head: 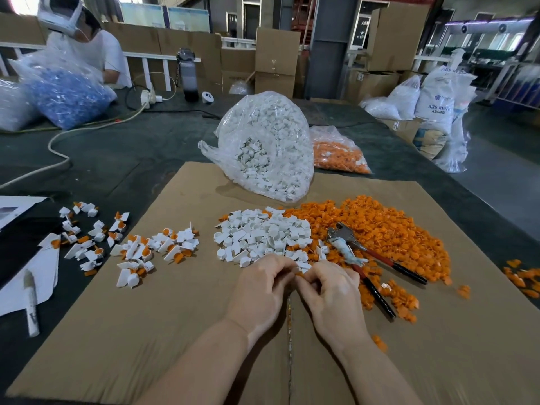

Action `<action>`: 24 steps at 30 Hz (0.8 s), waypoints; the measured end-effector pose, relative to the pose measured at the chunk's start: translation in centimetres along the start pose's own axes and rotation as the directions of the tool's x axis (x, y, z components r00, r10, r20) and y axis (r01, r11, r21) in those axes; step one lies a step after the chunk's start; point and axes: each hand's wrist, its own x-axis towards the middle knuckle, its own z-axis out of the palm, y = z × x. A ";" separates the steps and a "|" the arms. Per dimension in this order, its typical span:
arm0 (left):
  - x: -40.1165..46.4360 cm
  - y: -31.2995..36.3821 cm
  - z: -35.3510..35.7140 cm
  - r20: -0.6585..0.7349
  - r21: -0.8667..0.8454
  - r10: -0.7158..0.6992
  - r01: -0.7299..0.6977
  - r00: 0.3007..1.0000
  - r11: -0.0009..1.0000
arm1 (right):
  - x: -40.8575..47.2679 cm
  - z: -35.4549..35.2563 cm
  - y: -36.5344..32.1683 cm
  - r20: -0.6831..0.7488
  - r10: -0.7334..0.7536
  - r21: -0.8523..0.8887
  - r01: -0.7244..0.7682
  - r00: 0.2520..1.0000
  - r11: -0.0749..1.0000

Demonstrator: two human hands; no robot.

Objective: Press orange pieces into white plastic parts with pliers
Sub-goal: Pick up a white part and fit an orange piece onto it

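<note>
While the pliers (362,260) lie untouched on the orange pieces (388,226), the left hand (260,290) and right hand (333,290) meet with curled fingers, pinching small parts between them. White plastic parts (263,238) are heaped just beyond the hands on the cardboard sheet (146,331).

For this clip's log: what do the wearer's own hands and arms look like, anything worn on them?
Both forearms are bare as far as the picture shows, with no sleeves in view. The left hand and right hand wear no gloves. No watch, bracelet or ring shows on the wrists or the visible backs of the fingers, and no tape or markings can be seen.
</note>
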 end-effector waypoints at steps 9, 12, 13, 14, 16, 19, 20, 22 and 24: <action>0.5 0.3 -0.4 0.101 -0.406 -0.314 0.327 0.944 0.853 | 0.1 -0.2 -0.5 -0.086 -0.070 0.012 0.071 0.994 0.997; 0.5 0.2 -0.5 0.108 -0.450 -0.303 0.318 0.947 0.834 | 0.1 -0.2 -0.4 -0.076 -0.110 -0.023 0.109 0.991 0.994; 0.5 0.1 -0.5 0.107 -0.440 -0.294 0.310 0.950 0.843 | 0.1 -0.2 -0.4 -0.072 -0.121 -0.030 0.119 0.990 0.992; 0.4 0.1 -0.5 0.109 -0.434 -0.287 0.305 0.952 0.848 | 0.1 -0.2 -0.4 -0.072 -0.131 -0.032 0.129 0.989 0.991; 0.3 0.1 -0.6 0.120 -0.449 -0.289 0.311 0.950 0.838 | 0.1 -0.2 -0.5 -0.073 -0.137 -0.025 0.136 0.988 0.990; 0.4 0.0 -0.6 0.126 -0.454 -0.289 0.314 0.949 0.834 | 0.1 -0.2 -0.5 -0.068 -0.128 -0.026 0.127 0.989 0.992; 0.4 0.1 -0.6 0.123 -0.447 -0.286 0.311 0.950 0.839 | 0.1 -0.2 -0.6 -0.068 -0.122 -0.028 0.121 0.990 0.992; 0.4 0.2 -0.6 0.122 -0.446 -0.283 0.307 0.951 0.840 | 0.1 -0.3 -0.6 -0.069 -0.116 -0.035 0.114 0.991 0.993; 0.4 0.3 -0.6 0.127 -0.454 -0.288 0.313 0.949 0.834 | 0.2 -0.3 -0.7 -0.072 -0.118 -0.040 0.115 0.990 0.993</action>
